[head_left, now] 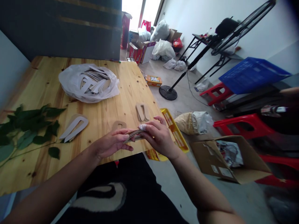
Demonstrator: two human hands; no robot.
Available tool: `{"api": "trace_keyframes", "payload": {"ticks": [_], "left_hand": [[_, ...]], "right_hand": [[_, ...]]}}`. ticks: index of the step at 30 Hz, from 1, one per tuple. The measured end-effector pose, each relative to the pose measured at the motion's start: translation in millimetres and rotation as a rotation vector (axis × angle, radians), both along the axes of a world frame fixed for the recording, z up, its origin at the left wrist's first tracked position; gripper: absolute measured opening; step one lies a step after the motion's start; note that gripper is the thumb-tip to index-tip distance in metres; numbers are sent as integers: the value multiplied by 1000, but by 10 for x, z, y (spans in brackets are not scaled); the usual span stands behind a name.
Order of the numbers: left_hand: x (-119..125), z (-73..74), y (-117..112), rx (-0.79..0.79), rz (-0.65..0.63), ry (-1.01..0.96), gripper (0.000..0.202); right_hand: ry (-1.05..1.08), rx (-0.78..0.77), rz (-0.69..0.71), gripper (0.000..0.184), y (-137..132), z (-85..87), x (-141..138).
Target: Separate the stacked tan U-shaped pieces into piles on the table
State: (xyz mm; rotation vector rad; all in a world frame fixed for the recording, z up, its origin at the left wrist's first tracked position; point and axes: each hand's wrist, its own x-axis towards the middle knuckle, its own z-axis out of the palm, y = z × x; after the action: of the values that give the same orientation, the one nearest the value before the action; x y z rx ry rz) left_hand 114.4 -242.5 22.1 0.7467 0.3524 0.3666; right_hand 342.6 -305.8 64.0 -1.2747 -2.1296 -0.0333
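Note:
My left hand (pixel 112 143) and my right hand (pixel 158 135) grip a narrow bundle of thin brown cardboard strips (pixel 135 136) over the near edge of the pine table (pixel 109 105). A white scrap of tissue or tape (pixel 143 127) sits at the bundle's right part, under my right fingers. Left of my hands lie U-shaped cardboard cutouts (pixel 74 127), and another (pixel 119 125) almost touches my left fingers. A folded pair (pixel 142 112) lies beyond my right hand. A white plastic bag (pixel 88 82) holds many similar cutouts. A leafy green branch (pixel 25 130) lies at the table's left.
A yellow plastic crate (pixel 175 130) sits just beyond the table's right edge. On the floor are an open cardboard box (pixel 224 158), a bulging sack (pixel 192 123), red stools (pixel 243 124), and a fan stand (pixel 168 92). A blue crate (pixel 252 74) and piled bags and boxes stand farther back.

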Motion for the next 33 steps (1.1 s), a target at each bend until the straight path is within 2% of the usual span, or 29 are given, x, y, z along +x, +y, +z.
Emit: {"api": "trace_keyframes", "payload": {"ticks": [9, 18, 27, 33], "left_hand": [[34, -11, -11, -40, 4, 67, 30], [74, 4, 8, -100, -16, 15, 31], [115, -5, -5, -179, 0, 21, 29], [123, 16, -15, -114, 27, -14, 30]], "right_hand": [[12, -90, -20, 11, 2, -36, 7], [144, -215, -32, 9, 40, -72, 16], [153, -264, -79, 9, 10, -70, 38], [201, -288, -93, 8, -9, -50, 48]]}}
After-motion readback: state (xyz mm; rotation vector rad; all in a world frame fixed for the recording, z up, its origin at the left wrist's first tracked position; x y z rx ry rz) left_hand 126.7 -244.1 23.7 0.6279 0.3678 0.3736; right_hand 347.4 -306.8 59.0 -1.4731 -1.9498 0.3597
